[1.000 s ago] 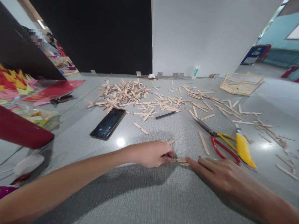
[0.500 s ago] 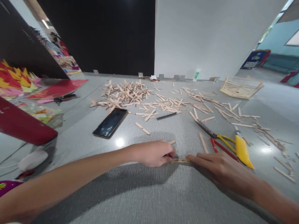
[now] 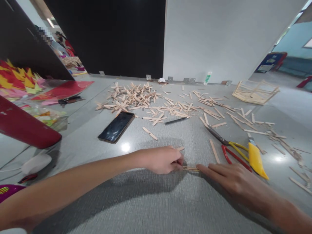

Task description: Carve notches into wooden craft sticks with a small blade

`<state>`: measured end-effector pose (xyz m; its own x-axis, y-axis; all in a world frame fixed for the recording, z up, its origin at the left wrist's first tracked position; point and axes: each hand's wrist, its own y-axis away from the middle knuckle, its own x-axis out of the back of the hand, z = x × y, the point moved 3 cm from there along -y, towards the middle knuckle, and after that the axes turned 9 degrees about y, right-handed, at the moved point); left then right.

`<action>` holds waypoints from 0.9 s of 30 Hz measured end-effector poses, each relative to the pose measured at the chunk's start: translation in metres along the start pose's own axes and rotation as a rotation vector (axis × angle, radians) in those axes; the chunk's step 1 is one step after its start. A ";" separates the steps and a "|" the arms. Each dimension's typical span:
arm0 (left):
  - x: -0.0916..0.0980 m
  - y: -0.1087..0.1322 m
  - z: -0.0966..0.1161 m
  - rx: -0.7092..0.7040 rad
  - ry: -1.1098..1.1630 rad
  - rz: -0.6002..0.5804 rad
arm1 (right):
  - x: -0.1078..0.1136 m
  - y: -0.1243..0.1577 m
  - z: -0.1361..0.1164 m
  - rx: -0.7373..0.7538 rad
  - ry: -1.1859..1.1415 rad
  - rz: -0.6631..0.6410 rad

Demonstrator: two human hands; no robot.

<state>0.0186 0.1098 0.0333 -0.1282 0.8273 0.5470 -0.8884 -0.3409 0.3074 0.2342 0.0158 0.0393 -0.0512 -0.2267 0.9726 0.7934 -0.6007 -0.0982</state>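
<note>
Head view: one slim wooden piece [image 3: 191, 168], pale tan and seemingly layered, spans between the left hand [image 3: 168, 160], its curled fingers pinching one end, and the right hand [image 3: 230, 178], whose fingertip touches the other; whether that hand grips, I cannot tell. On the grey table [image 3: 151, 203] lie one phone [image 3: 116, 127], one pair of red-and-yellow-handled scissors [image 3: 217, 135], one yellow cutter [image 3: 255, 159] and loose sticks [image 3: 133, 99] too many to count.
</note>
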 end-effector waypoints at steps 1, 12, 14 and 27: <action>0.000 0.000 0.000 0.003 -0.002 0.000 | 0.001 0.000 -0.001 0.006 0.014 0.008; 0.000 0.000 -0.001 0.019 0.001 -0.001 | 0.001 0.000 -0.003 -0.001 0.086 0.034; 0.000 0.000 -0.001 0.018 0.002 0.005 | 0.004 0.000 -0.005 0.014 0.110 0.048; 0.002 0.007 0.004 0.014 0.120 0.003 | 0.007 -0.013 -0.022 -0.075 0.448 -0.011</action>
<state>0.0140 0.1070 0.0398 -0.1832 0.8737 0.4507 -0.8818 -0.3487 0.3175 0.2103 0.0056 0.0429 -0.3301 -0.5198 0.7879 0.7462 -0.6549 -0.1195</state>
